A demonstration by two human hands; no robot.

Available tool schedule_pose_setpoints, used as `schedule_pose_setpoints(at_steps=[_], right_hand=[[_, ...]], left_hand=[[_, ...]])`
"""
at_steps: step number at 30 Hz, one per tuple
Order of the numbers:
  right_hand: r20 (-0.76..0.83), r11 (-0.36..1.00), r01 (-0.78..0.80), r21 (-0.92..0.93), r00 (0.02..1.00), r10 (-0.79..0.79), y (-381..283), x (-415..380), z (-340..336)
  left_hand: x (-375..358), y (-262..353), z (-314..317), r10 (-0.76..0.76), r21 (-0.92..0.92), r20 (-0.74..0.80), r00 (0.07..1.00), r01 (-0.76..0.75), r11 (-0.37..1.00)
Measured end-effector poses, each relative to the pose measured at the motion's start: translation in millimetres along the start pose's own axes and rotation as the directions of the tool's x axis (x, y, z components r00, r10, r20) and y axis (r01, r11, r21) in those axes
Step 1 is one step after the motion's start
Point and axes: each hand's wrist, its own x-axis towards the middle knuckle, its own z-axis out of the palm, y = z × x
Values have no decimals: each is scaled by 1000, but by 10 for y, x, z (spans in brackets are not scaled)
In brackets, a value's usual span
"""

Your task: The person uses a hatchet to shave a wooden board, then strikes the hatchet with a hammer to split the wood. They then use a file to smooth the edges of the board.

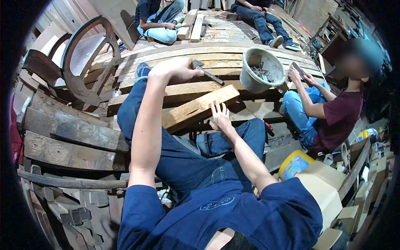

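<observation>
My left hand is raised and closed round the handle of a hammer, whose head points right above the boards. My right hand lies flat with fingers spread on the near end of a short wooden plank. The plank rests slanted across my blue-jeaned legs, which stretch out over a stack of long curved boards.
A grey bucket of nails stands on the boards at right. Beside it a person in a maroon shirt sits holding a flat tool. Two more people sit at the far end. Curved wooden frames lie left; a yellow tub and cardboard box sit right.
</observation>
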Motion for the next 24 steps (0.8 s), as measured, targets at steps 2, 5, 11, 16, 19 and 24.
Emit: schedule_pose_setpoints(at_steps=[2, 5, 11, 16, 19, 24], right_hand=[[-12, 995, -1, -98, 1000, 0, 192, 141, 228], [5, 984, 27, -175, 1000, -26, 283, 168, 149], [-27, 968, 15, -250, 999, -22, 333, 153, 357], [-2, 988, -30, -154, 1000, 30, 99, -61, 86], [-83, 985, -17, -173, 997, 3, 120, -53, 98], [-82, 991, -7, -136, 997, -4, 169, -47, 93]], left_hand=[[-86, 126, -60, 0, 5, -23, 1000, 0, 1000], [23, 115, -41, -4, 27, 30, 1000, 3, 1000], [-5, 105, -17, -62, 98, 39, 997, 58, 993], [-106, 127, -67, -21, 106, -14, 1000, 22, 994], [-50, 56, -38, -34, 61, 57, 998, 30, 998], [-126, 10, -28, -122, 70, 78, 989, 117, 991]])
